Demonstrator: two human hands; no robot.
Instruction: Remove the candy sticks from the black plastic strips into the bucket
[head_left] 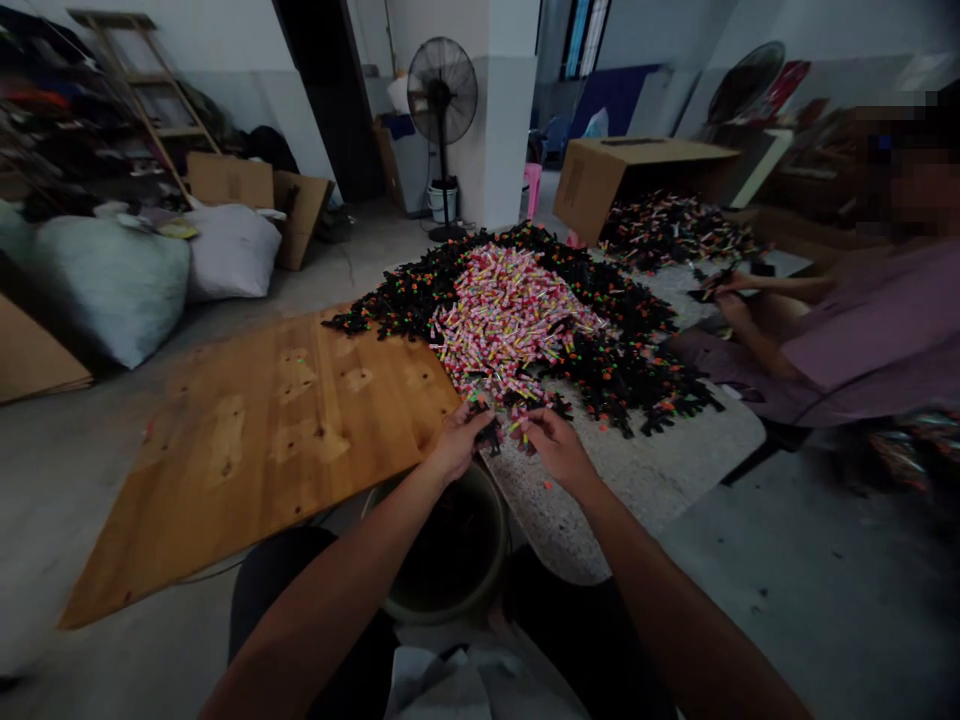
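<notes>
My left hand (459, 440) is closed around a small black plastic piece (489, 436), with a bit of green and orange by the thumb. Close beside it, the fingertips of my right hand (556, 445) pinch a small pink-and-yellow tube (519, 428). Both hands are over the near corner of a speckled table (562, 510). Just past them rises a heap of pink, white and yellow tubes (510, 310). Around that heap lie many black pieces (634, 385) with orange and green tips. Fine details of the held items are too small to make out.
A wooden board (255, 430) adjoins the table on the left. Between my knees stands a round bucket (450, 590), dark inside. At the right a person (847, 330) handles a dark piece beside an overturned carton (592, 190). A fan (442, 95) and stuffed sacks (112, 270) stand beyond.
</notes>
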